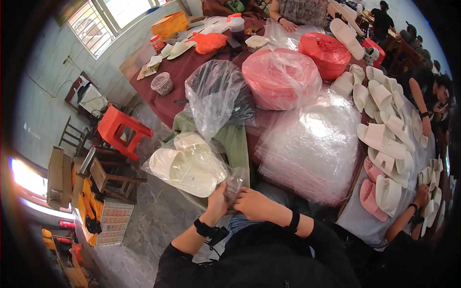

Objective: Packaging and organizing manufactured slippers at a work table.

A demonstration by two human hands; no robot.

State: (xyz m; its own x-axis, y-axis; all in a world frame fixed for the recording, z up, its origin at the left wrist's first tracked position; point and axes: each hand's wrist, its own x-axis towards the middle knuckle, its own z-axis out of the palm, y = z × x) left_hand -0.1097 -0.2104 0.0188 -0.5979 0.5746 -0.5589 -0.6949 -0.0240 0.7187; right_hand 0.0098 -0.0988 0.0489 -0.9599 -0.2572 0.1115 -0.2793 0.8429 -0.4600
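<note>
A pair of off-white slippers [185,168] lies inside a clear plastic bag [234,181], in front of me and a little left. Gathered plastic at the bag's near end is pinched by my left hand [218,202], close to the slippers' ends. Just right of it, my right hand [255,204] is closed on the same bunched end; its fingertips are partly hidden. Beneath the bag hangs a green cloth [234,149] at the table edge. A stack of flat clear bags [312,149] lies to the right of my hands.
Pink plastic rolls [281,79] and a filled clear bag [218,93] stand on the maroon-covered table [161,108]. Loose slippers [384,139] are heaped at right, near co-workers' hands [422,197]. A red stool [124,132] and a wooden chair [113,175] stand left.
</note>
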